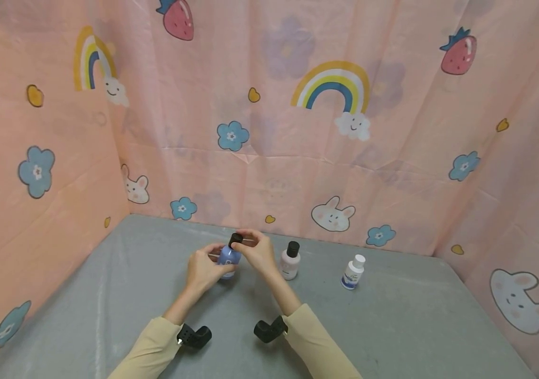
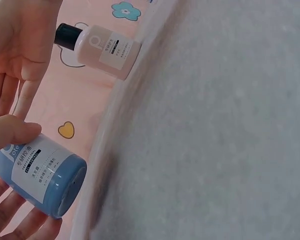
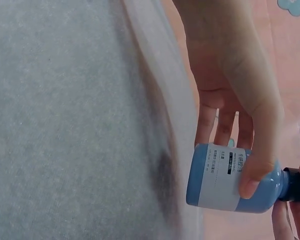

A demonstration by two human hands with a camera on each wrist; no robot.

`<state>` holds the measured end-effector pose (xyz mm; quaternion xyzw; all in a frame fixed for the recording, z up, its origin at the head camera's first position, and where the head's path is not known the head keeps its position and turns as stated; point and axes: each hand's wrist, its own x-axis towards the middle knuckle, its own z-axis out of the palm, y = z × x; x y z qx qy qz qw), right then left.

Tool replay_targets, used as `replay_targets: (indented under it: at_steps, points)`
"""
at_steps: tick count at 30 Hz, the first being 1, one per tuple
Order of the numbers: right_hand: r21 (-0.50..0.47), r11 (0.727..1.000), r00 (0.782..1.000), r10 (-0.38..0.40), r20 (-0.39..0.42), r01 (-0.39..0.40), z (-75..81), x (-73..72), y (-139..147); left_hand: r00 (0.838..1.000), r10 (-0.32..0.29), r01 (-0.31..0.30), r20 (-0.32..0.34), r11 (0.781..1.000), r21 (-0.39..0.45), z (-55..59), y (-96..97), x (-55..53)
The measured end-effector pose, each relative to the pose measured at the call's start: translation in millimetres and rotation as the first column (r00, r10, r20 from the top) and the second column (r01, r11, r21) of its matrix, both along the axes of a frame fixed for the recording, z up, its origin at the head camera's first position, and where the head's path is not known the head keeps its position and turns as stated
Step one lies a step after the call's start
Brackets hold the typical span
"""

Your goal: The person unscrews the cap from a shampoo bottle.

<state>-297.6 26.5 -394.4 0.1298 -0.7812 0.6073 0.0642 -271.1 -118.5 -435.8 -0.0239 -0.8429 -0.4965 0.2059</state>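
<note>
Head view: left hand [image 1: 205, 270] grips the blue bottle [image 1: 228, 255], right hand [image 1: 260, 255] pinches its black cap [image 1: 235, 240].

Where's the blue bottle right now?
In the head view, the blue bottle is left of centre, held in the left hand, with the right hand on its black cap; the pink bottle stands to its right.

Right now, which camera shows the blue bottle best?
Right wrist: the blue bottle is large, with label and cap showing. Left wrist shows the label, barely the cap; head shows the bottle small, partly covered.
</note>
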Motion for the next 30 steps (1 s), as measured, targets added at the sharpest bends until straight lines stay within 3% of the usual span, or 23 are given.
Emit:
replay_targets:
  at_steps: [13,21,30]
  points:
    - [-0.009,1.000,0.999,0.028,0.031,-0.028,4.2,2.1,2.2,1.000,0.024,-0.025,0.016,0.998,0.054,3.0,9.0,-2.0]
    - [-0.024,0.998,0.999,0.051,-0.006,-0.051,4.1,1.2,1.5,0.999,0.036,-0.037,0.020,0.997,0.060,5.3,12.8,-0.9]
    - [-0.005,0.999,0.999,-0.046,0.004,0.046,3.2,1.7,1.2,0.996,0.085,-0.085,-0.023,0.996,0.019,10.3,13.1,1.9]
